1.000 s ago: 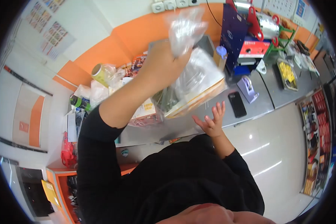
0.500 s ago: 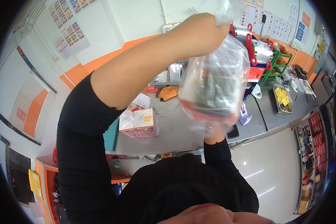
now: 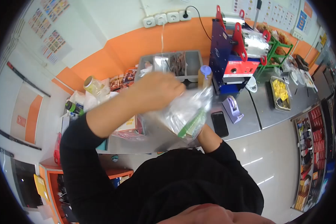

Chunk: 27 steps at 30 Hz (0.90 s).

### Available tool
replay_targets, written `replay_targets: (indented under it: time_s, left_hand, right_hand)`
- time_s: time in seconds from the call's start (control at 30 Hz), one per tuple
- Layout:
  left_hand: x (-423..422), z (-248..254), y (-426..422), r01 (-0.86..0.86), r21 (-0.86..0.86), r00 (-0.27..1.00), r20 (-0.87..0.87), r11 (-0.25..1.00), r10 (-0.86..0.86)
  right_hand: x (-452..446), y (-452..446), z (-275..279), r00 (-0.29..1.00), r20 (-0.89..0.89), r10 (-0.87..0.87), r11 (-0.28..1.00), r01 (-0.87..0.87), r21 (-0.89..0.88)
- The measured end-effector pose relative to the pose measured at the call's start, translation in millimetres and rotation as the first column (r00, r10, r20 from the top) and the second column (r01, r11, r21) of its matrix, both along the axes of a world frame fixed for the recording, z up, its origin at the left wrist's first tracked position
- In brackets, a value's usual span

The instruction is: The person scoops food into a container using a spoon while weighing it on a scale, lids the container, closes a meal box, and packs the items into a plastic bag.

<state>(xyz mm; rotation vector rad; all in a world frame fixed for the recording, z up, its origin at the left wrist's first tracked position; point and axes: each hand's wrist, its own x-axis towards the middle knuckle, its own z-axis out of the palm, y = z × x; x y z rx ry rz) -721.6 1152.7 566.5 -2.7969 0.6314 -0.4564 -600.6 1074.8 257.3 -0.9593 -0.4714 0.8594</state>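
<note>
A clear plastic bag (image 3: 186, 115) with a box-like item and a green strip inside is tilted in front of me over the counter. My left hand (image 3: 164, 91), blurred by motion, is closed at the bag's upper left side. From below, my right hand (image 3: 204, 135) holds the bag's lower right part; its fingers are mostly hidden behind the plastic. Partly covered by my left forearm, a plastic-wrapped box (image 3: 128, 127) stands on the counter. A black phone (image 3: 220, 124) lies right of the bag, beside a purple tape dispenser (image 3: 232, 109).
At the back stands a blue and red sealing machine (image 3: 233, 56) with film rolls. A grey divided tray (image 3: 194, 61) and a purple-capped bottle (image 3: 205, 74) are left of it. Farther right is a metal tray of yellow pieces (image 3: 280, 93). Shelves (image 3: 313, 156) line the right side.
The bag has come down and tilted, with its green-striped side now showing. My left hand has dropped from high up to the left, uncovering the sealing machine and wall sockets.
</note>
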Motion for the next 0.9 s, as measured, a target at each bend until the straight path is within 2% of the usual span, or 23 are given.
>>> replay_targets:
  time_s: [0.07,0.1,0.13,0.17,0.2,0.23,0.27,0.3,0.33,0.4,0.47,0.5,0.53,0.57,0.63,0.7,0.77,0.8,0.87,0.9]
  left_hand:
    - [-18.0,-37.8,3.1,-0.028,-0.092,0.996,-0.089,0.995,0.020]
    - [-27.3,-55.5,0.8,-0.112,-0.108,0.983,-0.157,0.988,0.094]
    - [-35.6,-73.3,-2.1,-0.198,-0.121,0.959,-0.227,0.973,0.168]
    - [-40.3,-91.6,-2.7,-0.197,-0.135,0.958,-0.237,0.971,0.162]
    - [-45.0,-110.9,-3.1,-0.300,-0.188,0.938,-0.239,0.935,0.252]
    - [-49.8,-130.2,-4.1,-0.404,-0.241,0.905,-0.249,0.882,0.346]
    - [-54.6,-149.8,-5.2,-0.422,-0.257,0.897,-0.257,0.869,0.359]
    - [-60.1,-168.5,-5.8,-0.534,-0.293,0.841,-0.283,0.793,0.461]
    - [-65.2,-184.6,-6.7,-0.638,-0.321,0.769,-0.317,0.700,0.555]
    - [-77.5,-212.8,-12.2,-0.704,-0.326,0.710,-0.342,0.631,0.616]
    - [-87.9,-229.9,-19.4,-0.764,-0.324,0.645,-0.367,0.558,0.670]
    - [-91.6,-235.4,-22.9,-0.804,-0.311,0.594,-0.378,0.507,0.710]
    - [-94.6,-240.7,-26.8,-0.840,-0.297,0.541,-0.387,0.454,0.747]
    - [-95.9,-245.5,-31.1,-0.853,-0.292,0.519,-0.401,0.432,0.755]
    - [-94.0,-255.6,-40.0,-0.906,-0.250,0.417,-0.376,0.343,0.828]
    - [-94.5,-268.1,-47.4,-0.917,-0.239,0.388,-0.345,0.320,0.855]
    - [-93.4,-272.1,-52.4,-0.920,-0.278,0.349,-0.266,0.276,0.899]
    - [-92.2,-270.9,-52.1,-0.922,-0.278,0.344,-0.268,0.269,0.900]
    - [-90.1,-266.2,-49.0,-0.846,-0.320,0.479,-0.105,0.426,0.872]
    - [-90.5,-269.0,-48.4,-0.848,-0.321,0.474,-0.104,0.422,0.874]
  right_hand:
    - [1.7,-11.7,-19.6,0.923,-0.224,0.314,0.937,-0.339,-0.086]
    - [3.2,-20.3,-30.2,0.851,-0.302,0.429,0.868,-0.481,-0.123]
    - [8.7,-30.3,-40.3,0.778,-0.354,0.519,0.782,-0.599,-0.170]
    - [17.8,-39.2,-50.4,0.717,-0.388,0.579,0.696,-0.682,-0.224]
    - [30.1,-48.6,-60.3,0.662,-0.410,0.627,0.602,-0.746,-0.283]
    - [42.5,-55.2,-68.0,0.664,-0.409,0.626,0.560,-0.748,-0.357]
    - [56.0,-60.5,-74.7,0.687,-0.388,0.614,0.538,-0.724,-0.431]
    - [70.4,-62.0,-76.0,0.732,-0.347,0.586,0.540,-0.672,-0.507]
    - [83.1,-60.5,-71.4,0.780,-0.285,0.557,0.545,-0.603,-0.582]
    - [105.7,-56.2,-59.6,0.844,-0.148,0.515,0.561,-0.463,-0.686]
    - [118.9,-52.4,-47.8,0.830,0.156,0.536,0.604,-0.247,-0.758]
    - [124.1,-48.3,-57.9,0.817,0.141,0.559,0.587,-0.270,-0.763]
    - [127.3,-43.3,-68.6,0.689,0.465,0.556,0.684,-0.062,-0.727]
    - [127.6,-37.4,-79.8,0.469,0.731,0.496,0.787,0.113,-0.606]
    - [122.6,-21.5,-86.9,0.415,0.764,0.495,0.814,0.085,-0.574]
    - [118.0,-7.9,-88.7,0.364,0.798,0.481,0.840,0.070,-0.538]
    - [113.2,1.6,-85.1,0.312,0.708,0.633,0.764,-0.102,-0.638]
    - [108.5,2.3,-83.7,0.308,0.707,0.636,0.762,-0.107,-0.639]
    - [97.3,3.7,-80.6,0.229,0.604,0.764,0.644,-0.211,-0.735]
    - [87.1,2.0,-78.5,0.224,0.604,0.765,0.643,-0.214,-0.735]
